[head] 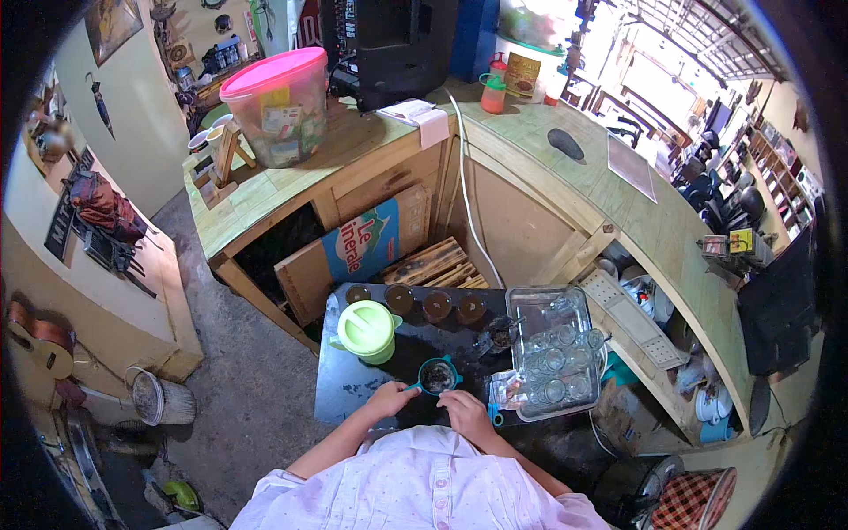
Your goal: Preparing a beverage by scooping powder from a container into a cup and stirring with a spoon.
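My left hand (391,399) grips the handle of a small teal strainer (438,376), level above the dark tabletop (404,414). Dark wet grounds or leaves with a paler patch lie in its mesh. My right hand (468,412) has its fingertips pinched at the strainer's near rim. Beyond my left hand stands a light-green lidded plastic pitcher (368,331). Several glasses of brown drink (436,307) line the table's far edge. To the right of them, a glass mug (498,333) appears to hold dark matter. Whatever is directly under the strainer is hidden.
A clear rectangular tray (520,298) of upturned glasses sits at the table's right, beside a foil packet (507,387). A wooden counter (530,142) curves around the far side, with a pink-lidded tub (278,119) on it. A white bucket (159,397) stands on the floor at left.
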A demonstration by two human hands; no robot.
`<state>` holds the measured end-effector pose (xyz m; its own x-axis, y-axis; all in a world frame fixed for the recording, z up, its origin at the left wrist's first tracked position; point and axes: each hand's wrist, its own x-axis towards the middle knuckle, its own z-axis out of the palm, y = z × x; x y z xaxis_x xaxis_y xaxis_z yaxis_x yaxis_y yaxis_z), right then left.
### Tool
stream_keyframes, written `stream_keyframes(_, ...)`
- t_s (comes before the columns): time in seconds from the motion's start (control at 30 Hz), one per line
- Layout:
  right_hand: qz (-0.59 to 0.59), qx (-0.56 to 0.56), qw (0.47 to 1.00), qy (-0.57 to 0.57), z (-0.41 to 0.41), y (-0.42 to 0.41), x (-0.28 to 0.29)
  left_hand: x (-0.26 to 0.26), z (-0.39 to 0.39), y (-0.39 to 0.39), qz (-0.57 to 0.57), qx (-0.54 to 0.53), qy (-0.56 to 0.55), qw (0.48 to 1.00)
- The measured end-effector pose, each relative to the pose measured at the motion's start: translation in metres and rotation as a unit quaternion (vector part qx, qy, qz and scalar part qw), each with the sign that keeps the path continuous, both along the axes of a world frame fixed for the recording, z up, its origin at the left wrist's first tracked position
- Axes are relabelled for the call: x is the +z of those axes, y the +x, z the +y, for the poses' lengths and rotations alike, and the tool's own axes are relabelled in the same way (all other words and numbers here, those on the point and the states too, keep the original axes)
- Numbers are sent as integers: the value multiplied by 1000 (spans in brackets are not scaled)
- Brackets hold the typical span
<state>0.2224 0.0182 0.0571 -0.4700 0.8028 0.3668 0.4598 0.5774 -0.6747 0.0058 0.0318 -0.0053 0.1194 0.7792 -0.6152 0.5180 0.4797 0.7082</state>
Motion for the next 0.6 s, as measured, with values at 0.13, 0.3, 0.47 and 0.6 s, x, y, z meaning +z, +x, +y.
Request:
stream_keyframes(0.13,32,-56,997,31,4,1,1,-7,0,-1,11,-3,13,1000)
stream_keyframes(0.3,20,-35,999,36,0,0,-8,-5,1,-2,14,-9,10,1000)
stream_keyframes(0.47,24,-27,999,28,0,0,4,7,1,-1,17,-3,-1,1000)
stream_keyframes(0.6,9,-24,1000,9,-1,1,-4,3,1,-2,14,-10,6,1000)
